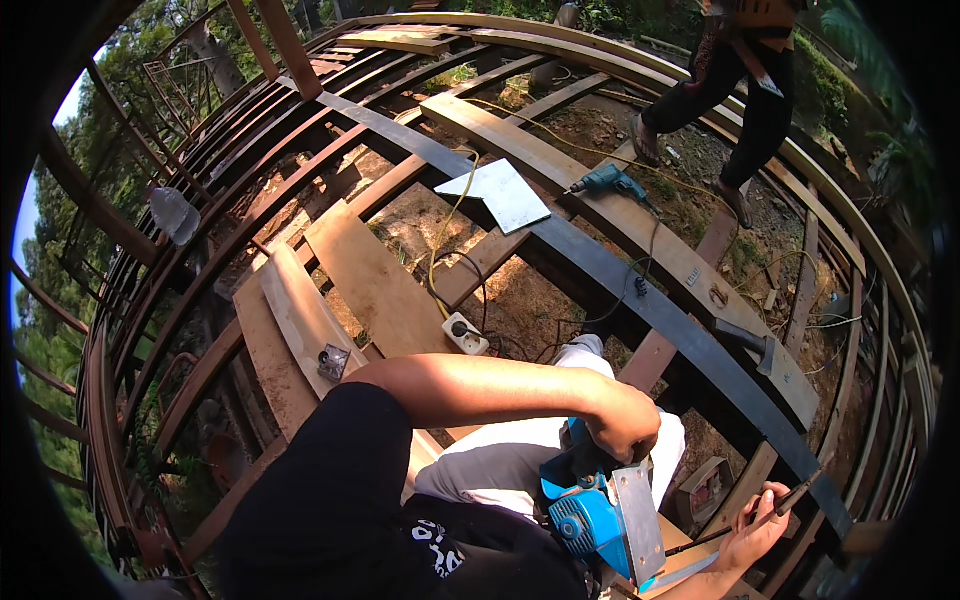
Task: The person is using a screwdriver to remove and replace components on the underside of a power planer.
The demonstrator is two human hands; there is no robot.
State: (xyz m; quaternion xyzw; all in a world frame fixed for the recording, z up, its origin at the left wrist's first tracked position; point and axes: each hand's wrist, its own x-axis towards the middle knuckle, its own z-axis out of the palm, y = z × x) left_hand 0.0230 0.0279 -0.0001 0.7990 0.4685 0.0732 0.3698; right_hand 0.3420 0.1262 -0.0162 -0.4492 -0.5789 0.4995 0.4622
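Note:
A blue electric planer (585,525) with a flat metal plate lies tilted on its side at my lap, over my white and grey trousers. My left hand (628,430) is closed on it at the upper end. My right hand (755,530), at the lower right beside the planer, has its fingers closed round a slim dark tool (798,492) that points up to the right, over a long grey metal beam (690,355). Whatever lies under my left fingers is hidden.
A co-worker's legs (740,130) stand at upper right. A teal drill (610,185), white tile (500,200) and hammer (745,340) lie on planks. A power strip (465,335), cords and plastic bottle (172,212) sit among open joists (300,170) with gaps to the ground.

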